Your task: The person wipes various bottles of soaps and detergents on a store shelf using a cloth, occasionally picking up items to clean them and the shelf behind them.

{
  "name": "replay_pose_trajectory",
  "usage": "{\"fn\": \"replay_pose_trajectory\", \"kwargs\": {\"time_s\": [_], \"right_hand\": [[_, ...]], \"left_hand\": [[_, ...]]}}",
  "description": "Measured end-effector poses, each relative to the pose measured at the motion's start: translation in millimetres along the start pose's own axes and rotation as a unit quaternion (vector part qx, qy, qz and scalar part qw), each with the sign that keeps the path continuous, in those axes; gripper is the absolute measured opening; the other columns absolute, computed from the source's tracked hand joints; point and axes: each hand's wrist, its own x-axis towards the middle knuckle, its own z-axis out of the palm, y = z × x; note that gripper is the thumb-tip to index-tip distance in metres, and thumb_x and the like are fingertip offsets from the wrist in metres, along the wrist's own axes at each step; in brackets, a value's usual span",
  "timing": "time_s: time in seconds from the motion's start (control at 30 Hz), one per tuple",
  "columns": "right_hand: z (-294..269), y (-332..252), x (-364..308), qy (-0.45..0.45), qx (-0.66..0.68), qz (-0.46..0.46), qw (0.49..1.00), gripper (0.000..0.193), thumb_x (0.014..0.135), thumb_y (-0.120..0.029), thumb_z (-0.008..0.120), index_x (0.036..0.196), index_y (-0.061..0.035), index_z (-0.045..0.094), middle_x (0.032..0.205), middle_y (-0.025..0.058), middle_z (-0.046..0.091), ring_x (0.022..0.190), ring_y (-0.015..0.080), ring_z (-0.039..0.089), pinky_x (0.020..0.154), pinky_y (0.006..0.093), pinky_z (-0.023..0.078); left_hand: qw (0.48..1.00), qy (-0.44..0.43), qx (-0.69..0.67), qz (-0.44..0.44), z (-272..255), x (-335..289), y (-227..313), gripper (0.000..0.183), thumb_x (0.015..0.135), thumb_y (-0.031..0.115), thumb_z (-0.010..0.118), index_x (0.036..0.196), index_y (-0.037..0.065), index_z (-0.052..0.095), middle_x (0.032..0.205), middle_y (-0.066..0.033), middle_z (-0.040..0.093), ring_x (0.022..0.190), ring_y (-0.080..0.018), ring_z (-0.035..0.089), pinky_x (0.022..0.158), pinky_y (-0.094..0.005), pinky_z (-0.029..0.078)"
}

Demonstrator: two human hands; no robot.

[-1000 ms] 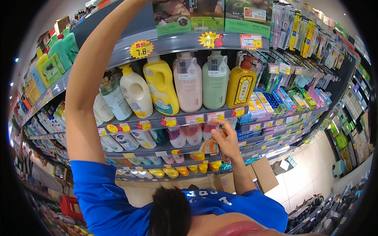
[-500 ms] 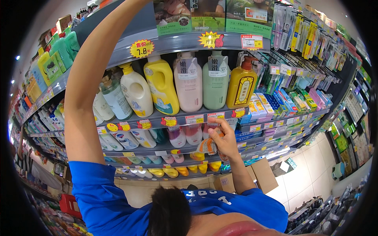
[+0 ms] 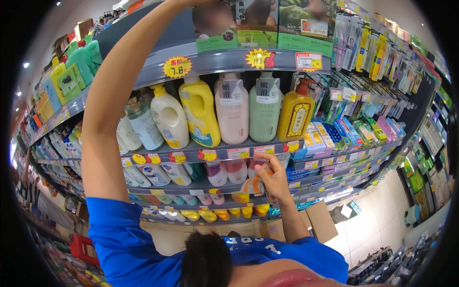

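Observation:
My left forearm reaches up past the left side of the shelf, and its hand lies beyond the top edge, next to the green-based boxes on the upper shelf. In front of the lower shelves, my right hand is closed around a crumpled orange-and-grey striped cloth. Just above that hand stand a pink pump bottle, a pale green pump bottle and an amber pump bottle. Farther left are a yellow jug-shaped bottle and a white one with a yellow cap.
Toothbrush packs hang on hooks at the right, above rows of small boxes. An opened cardboard box sits on the tiled floor. Green bottles line the upper left shelf; a red container is at lower left.
The shelves sit slightly lower in view. My left arm stays raised, and my right hand keeps the cloth, its fingers a little more bent.

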Motion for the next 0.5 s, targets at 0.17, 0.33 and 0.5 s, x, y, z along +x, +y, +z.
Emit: {"fn": "replay_pose_trajectory", "kwargs": {"time_s": [0.17,0.33,0.5], "right_hand": [[-2,1,0,0.005,0.015,0.009,1.0,0.032,0.088,-0.011,0.063,0.117,-0.0012,0.055,0.075,-0.0041,0.053,0.061,0.0002,0.041,0.055,0.0163,0.034],[-2,-2,-1,0.007,0.016,0.03,0.999,0.032,0.086,-0.014,0.064,0.114,-0.0008,0.057,0.101,0.0071,0.057,0.089,0.0136,0.052,0.079,0.0259,0.041],[-3,-2,-2,0.008,0.007,0.023,1.0,0.033,0.085,-0.018,0.065,0.113,-0.001,0.057,0.108,0.0112,0.057,0.101,0.0211,0.055,0.089,0.0313,0.042]], "left_hand": [[0.998,-0.047,-0.035,-0.022,-4,2,6,0.026,0.084,0.031,0.067,0.091,0.006,0.07,0.076,-0.0078,0.068,0.068,-0.015,0.063,0.062,-0.0302,0.05],[1.0,0.008,0.025,-0.009,-1,0,7,0.029,0.083,0.033,0.068,0.089,0.004,0.069,0.073,-0.0077,0.067,0.068,-0.0158,0.063,0.062,-0.0309,0.05],[0.999,-0.011,0.028,-0.011,-2,1,7,0.032,0.083,0.037,0.066,0.09,0.005,0.069,0.077,-0.0091,0.068,0.072,-0.0177,0.063,0.066,-0.0323,0.049]]}}
